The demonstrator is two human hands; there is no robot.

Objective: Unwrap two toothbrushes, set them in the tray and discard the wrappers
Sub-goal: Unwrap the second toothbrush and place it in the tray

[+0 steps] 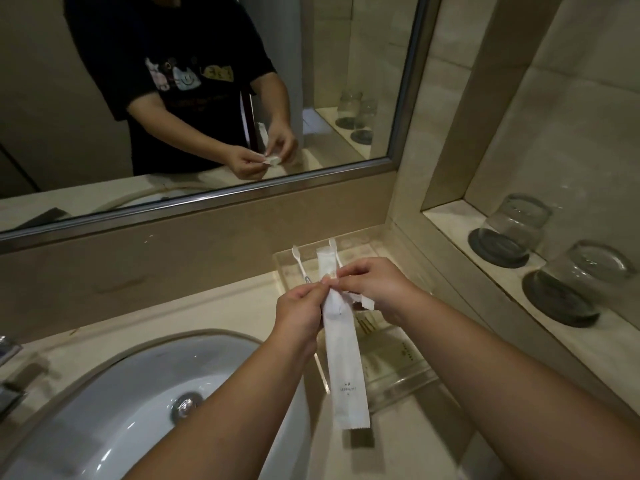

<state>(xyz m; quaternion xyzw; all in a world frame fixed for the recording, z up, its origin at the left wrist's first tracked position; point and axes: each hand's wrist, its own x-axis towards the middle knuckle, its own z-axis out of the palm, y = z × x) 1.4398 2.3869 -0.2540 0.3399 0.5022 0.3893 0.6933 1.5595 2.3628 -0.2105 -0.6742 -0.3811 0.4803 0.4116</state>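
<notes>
Head view: I am looking down at both hands working above the tray [408,382].
My left hand [299,306]: it is pinching the wrapper [346,368] between the thumb and curled fingertips, just off the tray's left edge.
My right hand [377,285]: it is pinching the same wrapper right beside the left fingertips, over the tray. A torn scrap [363,303] is dangling under the palm.
Wrapper: the white paper sleeve is hanging with its long printed end past the tray's near-left edge, and a short end is sticking up above the pinch.
Brushes: the first toothbrush [298,256] and the second toothbrush [333,244] are showing their heads at the tray's far end. My hands are hiding the handles, so I cannot tell how they are resting.
Around the tray: the sink [104,410] is sitting to its left, two upturned glasses [516,220] are standing on the ledge to its right, and the mirror [207,98] is hanging behind it.
</notes>
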